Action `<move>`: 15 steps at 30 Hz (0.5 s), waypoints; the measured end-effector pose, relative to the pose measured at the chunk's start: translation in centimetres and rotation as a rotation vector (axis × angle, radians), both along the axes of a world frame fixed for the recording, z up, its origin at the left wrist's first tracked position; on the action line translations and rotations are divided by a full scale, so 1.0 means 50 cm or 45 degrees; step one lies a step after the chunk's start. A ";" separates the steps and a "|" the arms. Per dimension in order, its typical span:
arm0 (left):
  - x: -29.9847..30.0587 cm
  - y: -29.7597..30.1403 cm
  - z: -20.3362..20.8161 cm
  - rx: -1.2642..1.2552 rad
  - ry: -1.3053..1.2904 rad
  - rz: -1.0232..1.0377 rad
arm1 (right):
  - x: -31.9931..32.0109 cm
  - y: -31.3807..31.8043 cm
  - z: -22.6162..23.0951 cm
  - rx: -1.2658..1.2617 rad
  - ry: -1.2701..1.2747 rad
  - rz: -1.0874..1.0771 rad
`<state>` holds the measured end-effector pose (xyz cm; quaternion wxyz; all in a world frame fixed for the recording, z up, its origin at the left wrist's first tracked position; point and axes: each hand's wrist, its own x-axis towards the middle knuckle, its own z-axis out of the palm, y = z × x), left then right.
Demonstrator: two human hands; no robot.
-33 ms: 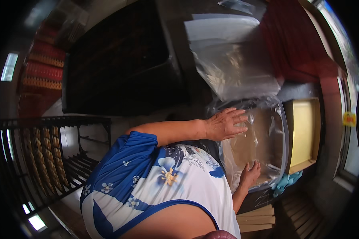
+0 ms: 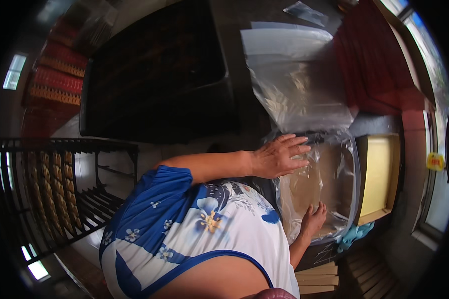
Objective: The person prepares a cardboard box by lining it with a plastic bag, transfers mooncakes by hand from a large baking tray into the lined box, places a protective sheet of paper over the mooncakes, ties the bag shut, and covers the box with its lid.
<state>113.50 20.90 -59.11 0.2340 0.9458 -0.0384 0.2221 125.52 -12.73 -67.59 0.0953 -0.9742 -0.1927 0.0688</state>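
Note:
A clear plastic bag (image 2: pixel 355 167) lines an open cardboard box (image 2: pixel 329 179) in front of me, its loose film spreading over the rim. My left hand (image 2: pixel 282 157) lies over the box's near left part, fingers spread and on or just above the film. Lower down, my right hand (image 2: pixel 314 219) reaches inside the lined box with fingers stretched, touching or nearly touching the plastic. Neither hand appears to grip anything. A stack of clear plastic bags (image 2: pixel 294 74) lies just beyond the box.
A shallow yellow-lined box (image 2: pixel 381 179) stands right of the lined one, with a teal cloth (image 2: pixel 354 236) below it. Dark red stacked sheets (image 2: pixel 374 65) sit at the far right. At left are a large black surface (image 2: pixel 154 70) and a black rack (image 2: pixel 100 209) with rows of baked-looking pieces (image 2: pixel 57 184).
The whole view has shifted slightly. Both hands keep nearly the same place and shape over the lined box.

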 end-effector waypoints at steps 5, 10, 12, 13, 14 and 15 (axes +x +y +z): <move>-0.315 0.194 0.171 0.058 -0.229 0.690 | 0.009 0.357 0.098 0.619 0.266 0.299; -0.716 0.327 0.230 0.494 -0.058 1.644 | -0.176 0.745 0.268 1.096 -0.211 1.035; -0.879 0.347 0.215 0.663 0.085 2.167 | -0.278 0.868 0.327 1.150 -0.427 1.307; -0.936 0.358 0.178 0.742 0.127 2.415 | -0.314 0.907 0.340 1.125 -0.514 1.411; -0.968 0.357 0.134 0.518 0.145 2.534 | -0.346 0.929 0.346 1.048 -0.494 1.454; -0.995 0.368 0.114 0.283 0.129 2.619 | -0.373 0.939 0.350 0.961 -0.495 1.478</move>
